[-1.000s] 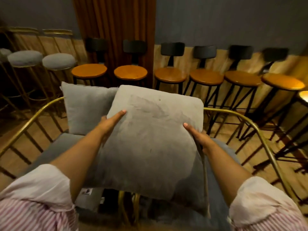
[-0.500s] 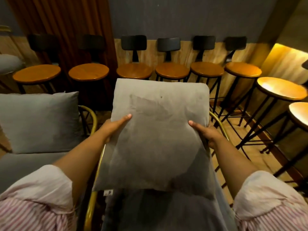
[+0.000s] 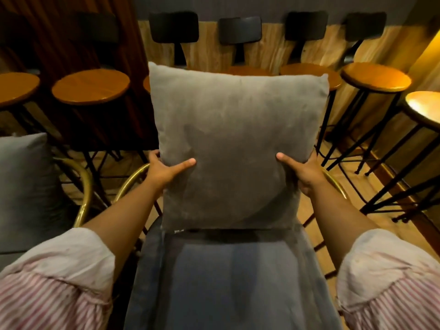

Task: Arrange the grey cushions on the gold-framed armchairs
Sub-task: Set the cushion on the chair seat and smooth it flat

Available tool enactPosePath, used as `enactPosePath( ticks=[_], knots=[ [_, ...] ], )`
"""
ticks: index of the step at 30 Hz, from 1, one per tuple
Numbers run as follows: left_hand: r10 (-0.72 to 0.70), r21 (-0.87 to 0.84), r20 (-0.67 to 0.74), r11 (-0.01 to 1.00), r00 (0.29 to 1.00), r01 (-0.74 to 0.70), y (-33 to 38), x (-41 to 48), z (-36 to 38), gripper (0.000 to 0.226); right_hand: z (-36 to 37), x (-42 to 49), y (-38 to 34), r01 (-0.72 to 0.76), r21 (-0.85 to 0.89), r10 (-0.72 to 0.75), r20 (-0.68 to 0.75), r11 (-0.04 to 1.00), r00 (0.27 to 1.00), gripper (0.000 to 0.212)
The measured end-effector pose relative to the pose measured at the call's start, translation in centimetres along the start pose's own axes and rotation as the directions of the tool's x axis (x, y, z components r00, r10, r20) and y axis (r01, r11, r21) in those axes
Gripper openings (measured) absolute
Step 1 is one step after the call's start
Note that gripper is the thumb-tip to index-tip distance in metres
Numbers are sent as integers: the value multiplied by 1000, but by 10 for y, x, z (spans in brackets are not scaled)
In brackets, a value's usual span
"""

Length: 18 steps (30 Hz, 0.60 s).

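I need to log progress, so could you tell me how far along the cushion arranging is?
Done: the grey cushion on the left armchair stands upright. In hand: left hand and right hand hold the square grey velvet cushion upright at the gold-framed armchair's back. Left: releasing it.

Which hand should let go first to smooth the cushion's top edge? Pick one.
Either; slightly the right hand. Both grip the grey cushion at matching height, thumbs in front. The left hand can steady it upright on the armchair seat.
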<state>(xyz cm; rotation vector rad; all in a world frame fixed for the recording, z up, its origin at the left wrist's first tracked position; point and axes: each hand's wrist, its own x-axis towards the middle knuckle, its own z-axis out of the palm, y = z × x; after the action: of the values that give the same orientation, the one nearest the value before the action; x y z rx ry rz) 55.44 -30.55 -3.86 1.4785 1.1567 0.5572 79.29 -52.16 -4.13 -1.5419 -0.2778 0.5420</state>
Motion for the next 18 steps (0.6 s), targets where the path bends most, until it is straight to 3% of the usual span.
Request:
enactPosePath(
  ticks=[7, 14, 18],
  knots=[
    [17, -14, 21, 1000, 1000, -17, -53, 51, 27, 121, 6, 49, 55, 37, -20, -37, -24, 999, 999, 98],
    [-37, 197, 69, 980, 997, 23, -103, 45, 29, 129, -7, 28, 119, -16, -158, 14, -11, 987, 1000, 104],
    [10, 227, 38, 974, 999, -18, -104, 52, 26, 109, -5, 32, 112, 30, -157, -41, -65, 987, 997, 87]
  ],
)
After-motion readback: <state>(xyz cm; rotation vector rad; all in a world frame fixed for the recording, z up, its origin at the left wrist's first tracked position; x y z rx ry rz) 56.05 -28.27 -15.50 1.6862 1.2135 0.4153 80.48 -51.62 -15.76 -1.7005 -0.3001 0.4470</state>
